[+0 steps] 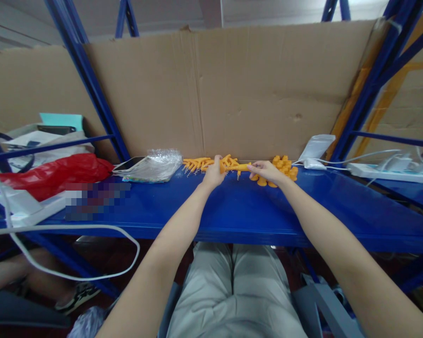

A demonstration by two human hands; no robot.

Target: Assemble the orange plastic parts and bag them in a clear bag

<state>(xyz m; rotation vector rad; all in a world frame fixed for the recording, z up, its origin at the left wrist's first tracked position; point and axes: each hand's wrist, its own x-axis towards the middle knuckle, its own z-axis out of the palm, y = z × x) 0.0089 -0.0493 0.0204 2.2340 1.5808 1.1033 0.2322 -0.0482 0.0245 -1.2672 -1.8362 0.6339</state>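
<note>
My left hand [215, 173] closes round an orange stick-like piece [242, 167] near the back of the blue shelf. My right hand [268, 172] pinches the right end of the same piece. Beneath and behind the left hand lies a row of orange branching pieces [197, 164], with thin spiral tips pointing forward. A pile of orange knob-like pieces [285, 168] sits behind and beside my right hand, some of them rounded. The exact kind of these small parts is too small to make out, and my fingers partly hide the held piece.
The blue shelf [246, 211] runs across, with a cardboard sheet [246, 94] behind it. Clear plastic bags [158, 166] and a red bag [63, 173] lie left. A white cable [91, 227] loops over the front edge. A power strip [391, 172] stands right. Another person's leg [28, 274] shows lower left.
</note>
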